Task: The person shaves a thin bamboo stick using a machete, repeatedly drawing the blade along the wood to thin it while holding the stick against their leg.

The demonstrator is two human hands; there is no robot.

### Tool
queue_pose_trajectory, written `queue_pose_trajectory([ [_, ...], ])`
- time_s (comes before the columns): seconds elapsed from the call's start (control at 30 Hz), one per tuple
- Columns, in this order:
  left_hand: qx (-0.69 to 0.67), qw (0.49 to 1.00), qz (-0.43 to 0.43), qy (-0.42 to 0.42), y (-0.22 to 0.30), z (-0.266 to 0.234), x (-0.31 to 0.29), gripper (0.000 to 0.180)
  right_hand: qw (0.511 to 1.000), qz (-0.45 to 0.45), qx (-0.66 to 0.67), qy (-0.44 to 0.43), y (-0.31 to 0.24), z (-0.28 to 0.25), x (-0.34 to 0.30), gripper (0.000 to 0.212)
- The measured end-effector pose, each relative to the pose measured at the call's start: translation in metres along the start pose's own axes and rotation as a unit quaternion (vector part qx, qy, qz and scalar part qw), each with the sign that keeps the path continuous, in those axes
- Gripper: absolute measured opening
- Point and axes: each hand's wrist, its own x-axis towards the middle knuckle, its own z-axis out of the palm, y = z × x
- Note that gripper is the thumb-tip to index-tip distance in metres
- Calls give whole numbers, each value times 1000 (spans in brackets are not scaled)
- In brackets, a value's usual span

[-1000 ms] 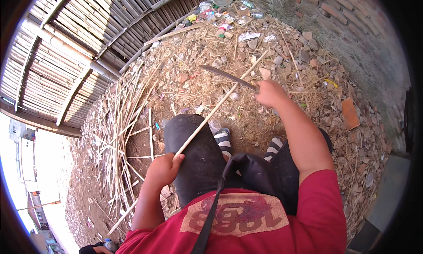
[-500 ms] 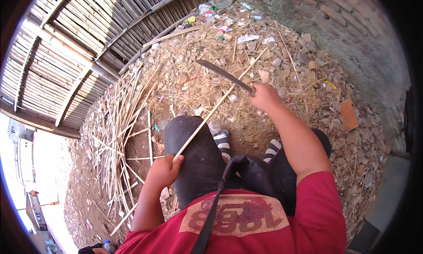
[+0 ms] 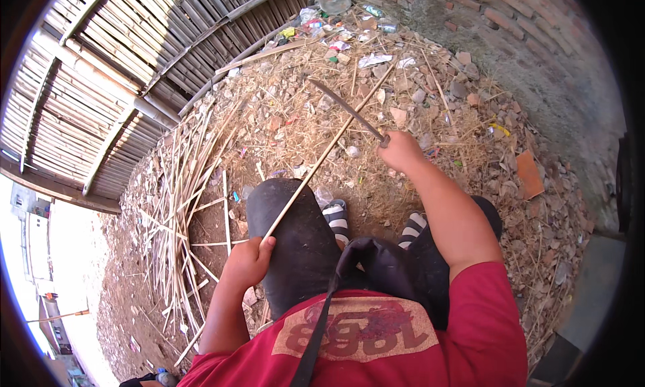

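Observation:
My left hand (image 3: pixel 246 264) is closed around the near end of a long, thin bamboo stick (image 3: pixel 314 170), beside my left knee. The stick runs over the dark trouser leg and slants away to the upper right. In my right hand (image 3: pixel 402 152) is a machete (image 3: pixel 345 106), gripped by its handle, which my fingers mostly hide. Its long, slightly curved, dark blade points to the upper left and crosses the stick toward its far part. Blade and stick seem to meet there, though I cannot tell whether the edge cuts in.
A loose heap of pale split bamboo strips (image 3: pixel 176 212) lies on the ground to my left. Beyond it stands a bamboo slat wall (image 3: pixel 101 84). A brick wall (image 3: pixel 531 58) rises at the right. Rubble, dry shavings and litter cover the ground, with a broken orange tile (image 3: pixel 530 175) at the right.
The machete blade has turned to slope more steeply, its tip shifting slightly right and up the view's far side. The stick's far end has moved slightly left. Both hands keep their hold.

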Motion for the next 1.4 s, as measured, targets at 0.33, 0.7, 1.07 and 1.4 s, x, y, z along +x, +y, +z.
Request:
queue_pose_trajectory([
  [0.33,32,999,12,24,-2,7,-5,52,982,-153,-100,-37,-11,1,-4,27],
  [0.7,56,998,4,-2,4,3,-2,54,933,-289,-197,-79,-22,-11,-12,23],
  [1.07,53,998,2,30,5,8,-5,52,995,-85,-54,23,3,1,0,28],
  [1.4,109,991,-27,69,17,13,-12,47,999,-41,14,0,25,20,15,34],
])
